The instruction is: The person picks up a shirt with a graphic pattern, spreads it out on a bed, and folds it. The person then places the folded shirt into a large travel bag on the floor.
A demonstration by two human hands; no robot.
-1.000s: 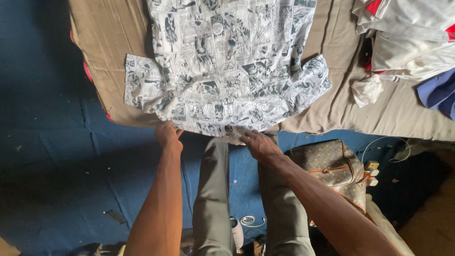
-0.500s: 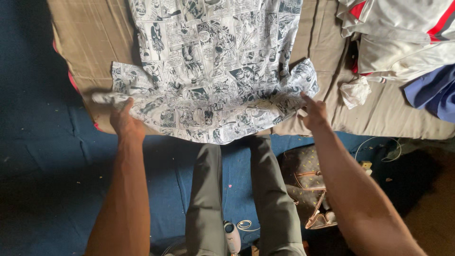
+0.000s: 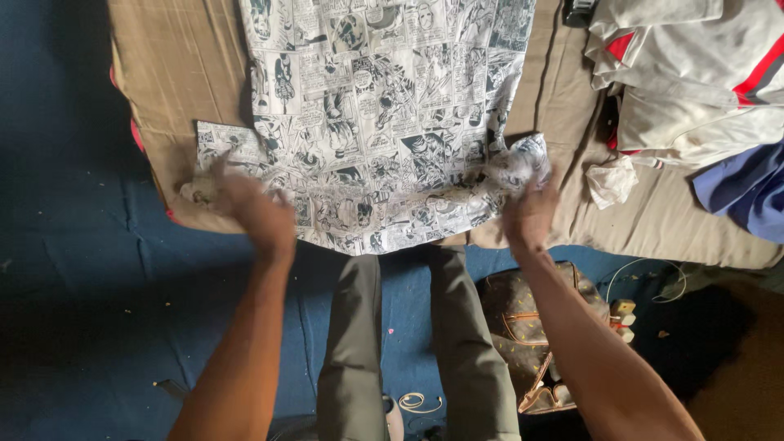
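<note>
Item: comic-print shirt [image 3: 384, 122], flat at the bed's [image 3: 175, 73] near edge. I see left hand [image 3: 253, 214] and right hand [image 3: 529, 214] each bunching a sleeve. Brown handbag [image 3: 523, 327] on floor, contents hidden.

Shirt top: the comic-print shirt [image 3: 384, 122] runs past your upper frame edge.
Left hand [image 3: 249, 208]: motion-blurred; your grip is unreadable.
</note>
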